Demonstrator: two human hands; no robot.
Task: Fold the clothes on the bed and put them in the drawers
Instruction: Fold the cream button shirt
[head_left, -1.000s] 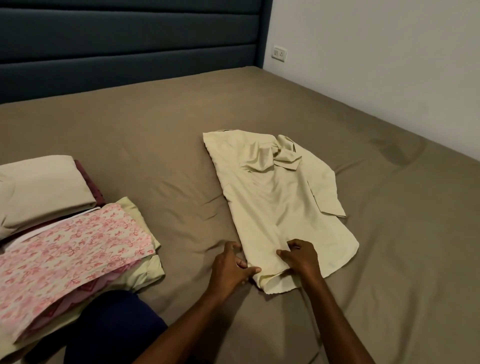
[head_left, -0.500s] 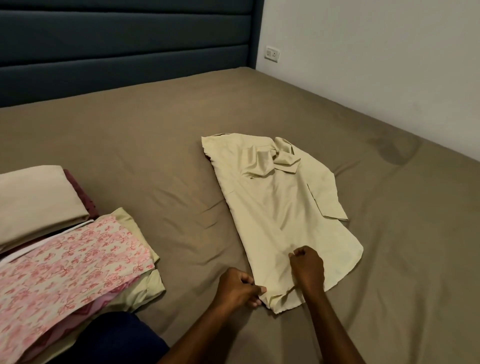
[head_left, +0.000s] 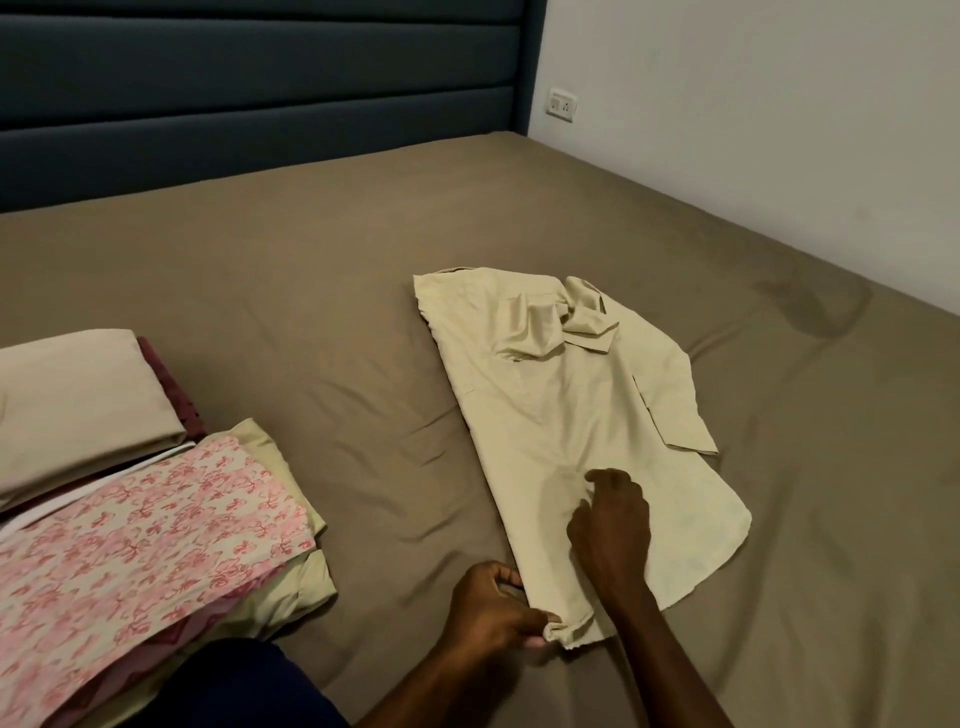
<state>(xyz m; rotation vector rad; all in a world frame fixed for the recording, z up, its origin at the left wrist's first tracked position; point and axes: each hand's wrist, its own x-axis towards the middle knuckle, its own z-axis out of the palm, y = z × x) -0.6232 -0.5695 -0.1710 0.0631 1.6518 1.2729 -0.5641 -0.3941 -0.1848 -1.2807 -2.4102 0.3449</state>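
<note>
Cream shirt (head_left: 561, 415) half-folded on bed, hem corner pinched by left-hand fingers (head_left: 540, 621), right-hand fingers (head_left: 605, 480) curled atop

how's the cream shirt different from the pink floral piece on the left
The cream shirt is plain; the pink floral piece is patterned. The shirt lies alone and only part folded, its collar rumpled; the floral piece is folded flat atop a stack. The left hand pinches the shirt's hem; nothing touches the floral piece. Both lie on the bed.

Dim, warm indoor light, soft focus

Soft shadows are pooling in creases of the brown bed sheet (head_left: 322, 291); straight edges around it are bowing slightly.
</note>
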